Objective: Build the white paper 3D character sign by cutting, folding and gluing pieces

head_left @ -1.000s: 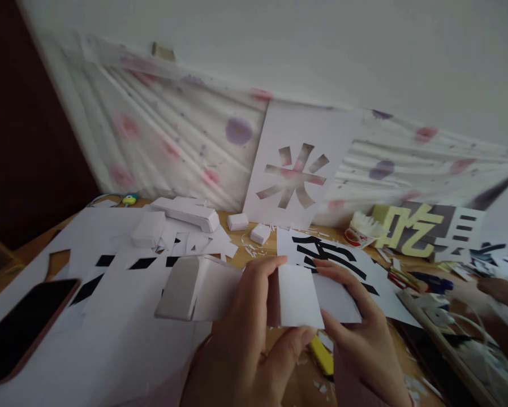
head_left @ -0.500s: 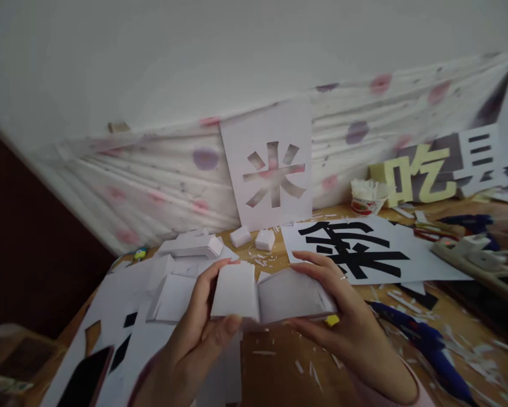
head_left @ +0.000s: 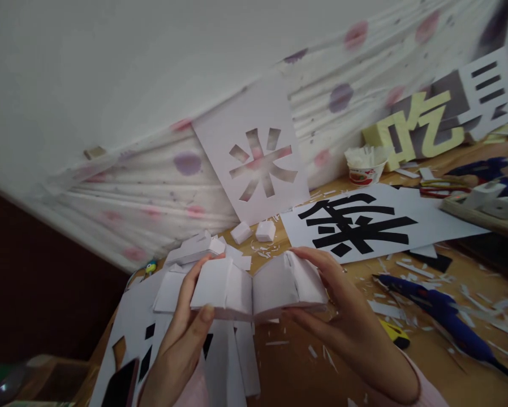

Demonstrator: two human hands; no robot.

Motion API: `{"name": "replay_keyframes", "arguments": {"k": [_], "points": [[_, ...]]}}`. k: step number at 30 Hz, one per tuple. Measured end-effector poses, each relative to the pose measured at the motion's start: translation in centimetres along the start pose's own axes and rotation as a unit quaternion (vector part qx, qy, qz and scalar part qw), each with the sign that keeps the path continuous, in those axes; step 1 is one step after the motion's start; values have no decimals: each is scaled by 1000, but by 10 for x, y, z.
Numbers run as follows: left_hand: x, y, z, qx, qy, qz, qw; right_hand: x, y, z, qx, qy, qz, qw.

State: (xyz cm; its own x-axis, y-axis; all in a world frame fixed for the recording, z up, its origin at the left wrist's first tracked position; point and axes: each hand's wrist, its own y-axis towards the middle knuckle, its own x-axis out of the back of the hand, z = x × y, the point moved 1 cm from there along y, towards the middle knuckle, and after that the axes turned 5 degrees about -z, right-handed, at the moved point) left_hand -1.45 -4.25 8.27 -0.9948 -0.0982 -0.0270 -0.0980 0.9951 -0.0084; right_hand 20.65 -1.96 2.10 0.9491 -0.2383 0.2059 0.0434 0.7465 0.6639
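Between my two hands is a white folded paper piece (head_left: 275, 285), box-like, with two thick halves meeting in a V at the middle. My left hand (head_left: 186, 333) grips its left half, thumb on the near face and fingers behind. The right half is held by my right hand (head_left: 339, 311), fingers over the top and thumb underneath. Just beyond lie two small white paper blocks (head_left: 265, 231) on the wooden table (head_left: 296, 367). More white paper shapes (head_left: 194, 249) are heaped behind my left hand.
A white sheet with a cut-out character (head_left: 260, 164) leans on the wall covering. To the right lie a sheet with black character strokes (head_left: 356, 223), a blue glue gun (head_left: 440, 311), a yellow cutter (head_left: 394, 332) and paper scraps. A phone (head_left: 120, 384) rests at lower left; a paper cup (head_left: 366, 167) stands behind.
The view has tilted and shifted. Both hands still hold the paper piece, which has turned so its halves slope more steeply toward the middle fold. More of the yellow cutter shows.
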Motion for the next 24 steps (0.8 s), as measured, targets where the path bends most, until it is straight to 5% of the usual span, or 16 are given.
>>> {"name": "replay_keyframes", "arguments": {"k": [17, 24], "points": [[4, 1, 0, -18, 25, 10, 999, -6, -9, 0, -30, -14, -27, 999], [14, 13, 11, 29, 31, -87, 995, 36, -63, -10, -62, -64, -152, 984]]}}
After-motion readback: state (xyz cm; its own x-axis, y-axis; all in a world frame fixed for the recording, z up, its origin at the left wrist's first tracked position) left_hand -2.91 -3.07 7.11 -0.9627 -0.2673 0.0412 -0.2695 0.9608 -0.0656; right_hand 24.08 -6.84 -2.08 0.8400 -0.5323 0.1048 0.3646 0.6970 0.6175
